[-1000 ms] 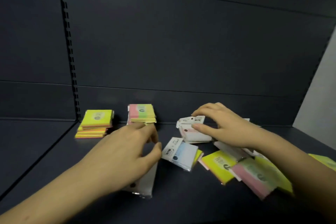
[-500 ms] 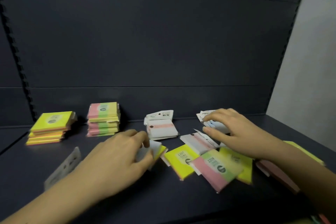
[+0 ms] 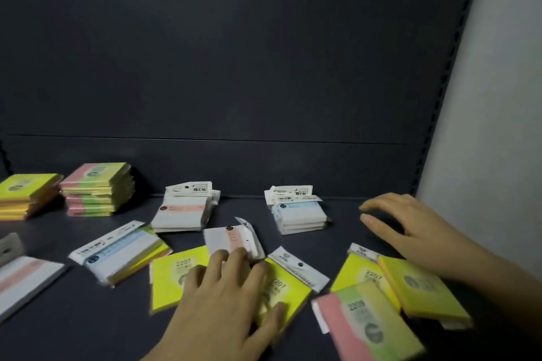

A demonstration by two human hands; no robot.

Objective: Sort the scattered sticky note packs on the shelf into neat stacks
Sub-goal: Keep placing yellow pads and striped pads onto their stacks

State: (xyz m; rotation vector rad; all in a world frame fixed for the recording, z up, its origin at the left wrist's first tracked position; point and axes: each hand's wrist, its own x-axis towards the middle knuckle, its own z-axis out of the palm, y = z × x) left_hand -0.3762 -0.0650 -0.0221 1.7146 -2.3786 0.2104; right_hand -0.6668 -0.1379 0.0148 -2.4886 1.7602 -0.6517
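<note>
Four stacks stand along the back of the shelf: a yellow stack (image 3: 25,193) far left, a pink-green stack (image 3: 98,189), a white-pink stack (image 3: 184,211) and a white-blue stack (image 3: 299,211). Loose packs lie in front. My left hand (image 3: 231,299) lies flat, fingers spread, over a yellow pack (image 3: 286,287), its fingertips touching a white-pink pack (image 3: 228,239). Another yellow pack (image 3: 170,275) lies just left of it. My right hand (image 3: 410,228) hovers open at the right, holding nothing, behind a yellow pack (image 3: 422,290) and a pink-green pack (image 3: 369,328).
A white-blue pack (image 3: 117,249) and a white-pink pack (image 3: 23,281) lie loose at the left front. The dark back panel (image 3: 234,82) closes the shelf behind. A pale wall (image 3: 498,97) bounds the right side.
The view has swung right. My left hand moved from the white-blue pack onto the yellow pack in the middle. My right hand left the white-blue stack and drifted right, still empty.
</note>
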